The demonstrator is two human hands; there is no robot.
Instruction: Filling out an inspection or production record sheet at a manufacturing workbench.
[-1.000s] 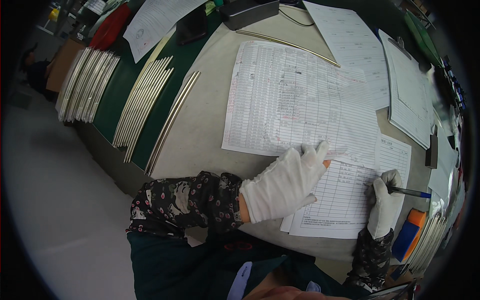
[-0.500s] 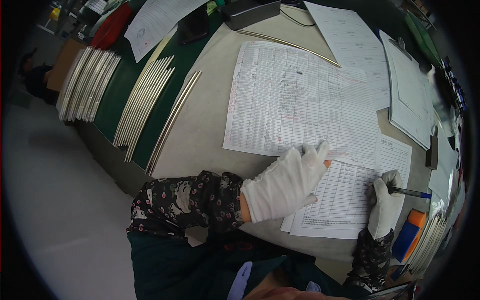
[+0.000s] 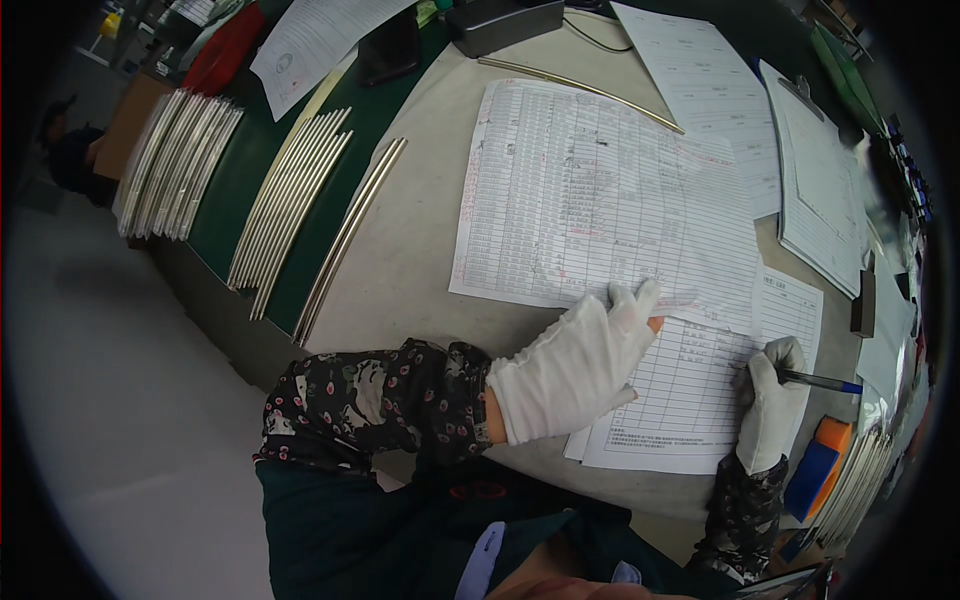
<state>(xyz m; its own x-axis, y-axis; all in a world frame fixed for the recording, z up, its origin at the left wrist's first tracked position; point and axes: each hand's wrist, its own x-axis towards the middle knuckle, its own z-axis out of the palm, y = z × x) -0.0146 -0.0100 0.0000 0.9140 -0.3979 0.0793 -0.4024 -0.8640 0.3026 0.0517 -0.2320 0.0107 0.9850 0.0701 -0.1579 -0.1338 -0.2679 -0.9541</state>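
Note:
My left hand (image 3: 570,368), in a white glove with some bare fingertips, lies open across the lower edge of a large printed table sheet (image 3: 540,200). Its fingers stretch toward the right over the sheet. Under that sheet, a ruled form (image 3: 660,425) sticks out toward me, with handwriting in its upper rows. At the form's right edge, my gloved right hand (image 3: 772,405) is closed around a dark pen (image 3: 820,382) with a blue end. The pen's rear points right; its tip is hidden behind the fingers.
Gold-coloured rods (image 3: 290,205) lie in a row at the left, beside plastic-wrapped rods (image 3: 180,170). One rod (image 3: 580,92) lies beyond the sheet. Right: a clipboard (image 3: 820,190), an orange-and-blue block (image 3: 815,475) and more rods (image 3: 855,490). A phone (image 3: 390,48) lies at the back.
Almost nothing differs. The left hand sits very slightly farther right, and the right hand keeps the pen at the same spot on the form.

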